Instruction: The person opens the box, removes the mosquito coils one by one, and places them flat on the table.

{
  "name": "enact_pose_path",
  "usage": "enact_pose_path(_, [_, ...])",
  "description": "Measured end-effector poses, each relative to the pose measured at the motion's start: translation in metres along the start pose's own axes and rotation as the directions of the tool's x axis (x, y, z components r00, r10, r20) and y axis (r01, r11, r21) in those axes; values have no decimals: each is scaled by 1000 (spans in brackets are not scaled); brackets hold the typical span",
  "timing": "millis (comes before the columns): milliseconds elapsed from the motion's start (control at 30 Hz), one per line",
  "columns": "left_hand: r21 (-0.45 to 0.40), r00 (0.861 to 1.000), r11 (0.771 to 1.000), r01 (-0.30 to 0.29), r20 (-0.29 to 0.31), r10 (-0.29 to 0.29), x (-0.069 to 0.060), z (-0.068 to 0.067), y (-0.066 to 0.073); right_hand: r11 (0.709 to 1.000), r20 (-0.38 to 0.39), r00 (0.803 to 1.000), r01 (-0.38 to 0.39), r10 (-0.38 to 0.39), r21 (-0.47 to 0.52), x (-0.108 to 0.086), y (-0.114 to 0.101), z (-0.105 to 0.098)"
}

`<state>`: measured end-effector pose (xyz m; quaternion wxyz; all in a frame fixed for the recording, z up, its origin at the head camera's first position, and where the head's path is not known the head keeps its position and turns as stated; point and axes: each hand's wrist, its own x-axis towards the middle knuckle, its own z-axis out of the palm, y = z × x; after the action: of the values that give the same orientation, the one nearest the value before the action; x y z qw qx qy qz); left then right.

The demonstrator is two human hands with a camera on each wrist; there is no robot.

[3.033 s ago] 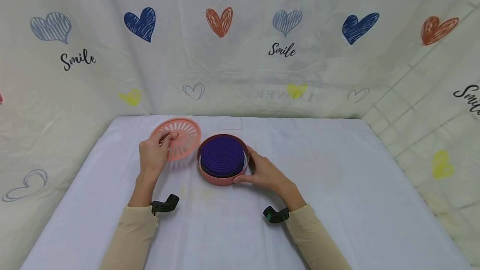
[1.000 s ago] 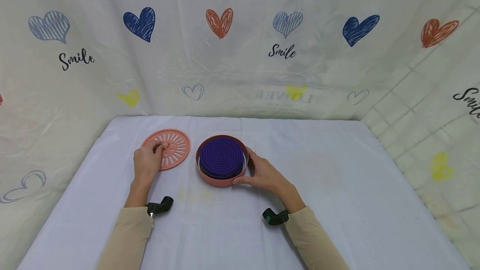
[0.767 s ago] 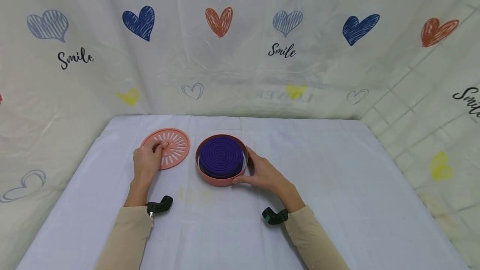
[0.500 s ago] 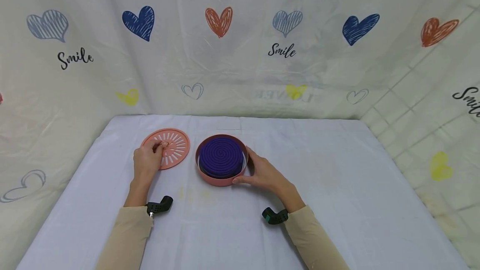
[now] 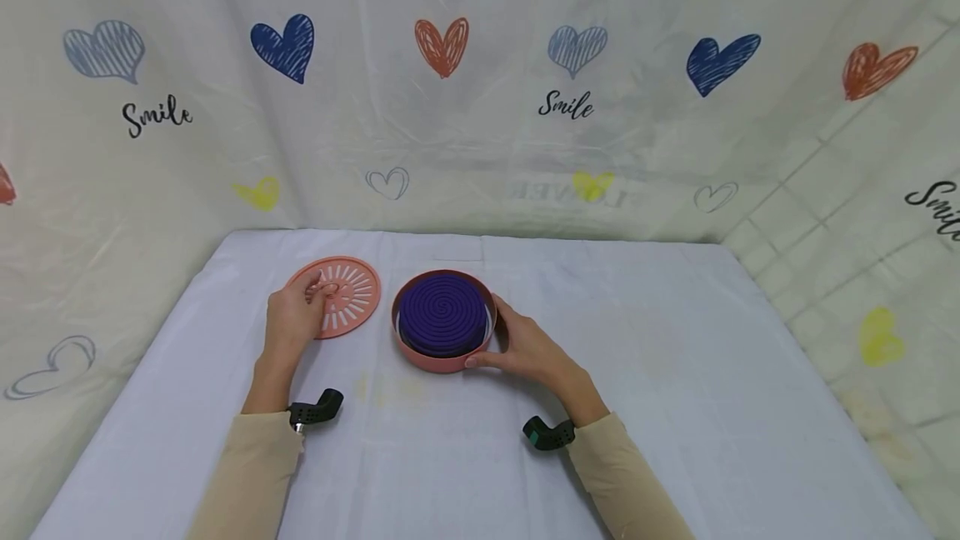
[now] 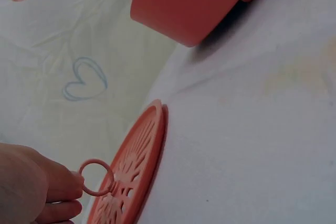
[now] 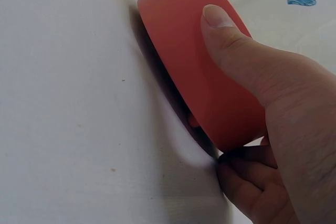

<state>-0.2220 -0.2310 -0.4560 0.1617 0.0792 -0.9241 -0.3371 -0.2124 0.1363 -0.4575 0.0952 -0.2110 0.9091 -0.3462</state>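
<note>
A round coral lid (image 5: pixel 362 307) with radial slots lies on the table at the left; its small ring (image 6: pixel 96 177) stands up from the centre. My left hand (image 5: pixel 291 319) is over the lid's left side, index finger and thumb parted, fingertips (image 6: pixel 76 183) right beside the ring; whether they touch it is hard to tell. A round coral container (image 5: pixel 442 363) stands to the right of the lid, with a dark purple coil (image 5: pixel 442 313) inside. My right hand (image 5: pixel 536 350) grips the container's right side, the thumb (image 7: pixel 223 35) along its outer wall.
A white cloth (image 5: pixel 450 457) covers the table. Behind it hangs a pale curtain (image 5: pixel 495 140) printed with hearts and words. A black wrist device (image 5: pixel 317 408) is on the left wrist and another (image 5: pixel 547 433) on the right.
The lid has come down from a tilted hold onto the table, a little left and nearer. My left index finger has since lifted away from the thumb. The right hand keeps its grip.
</note>
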Motion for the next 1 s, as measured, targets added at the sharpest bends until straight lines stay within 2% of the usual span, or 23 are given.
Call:
enact_pose_path(567, [-65,1000,998,-21,-4,21,0,-16,25,1000,6,1000,20,-20,0,2,1,2])
enact_pose_path(700, [-99,999,994,-38,-4,38,-3,-15,33,1000,1,1000,21,-21,-1,2,1,1])
enact_pose_path(867, [-130,996,987,-90,-8,90,-6,-8,38,1000,-1,1000,25,-25,6,2,1,1])
enact_pose_path(1000, [-148,996,985,-86,16,90,-11,-2,41,1000,0,1000,23,-23,8,2,0,1])
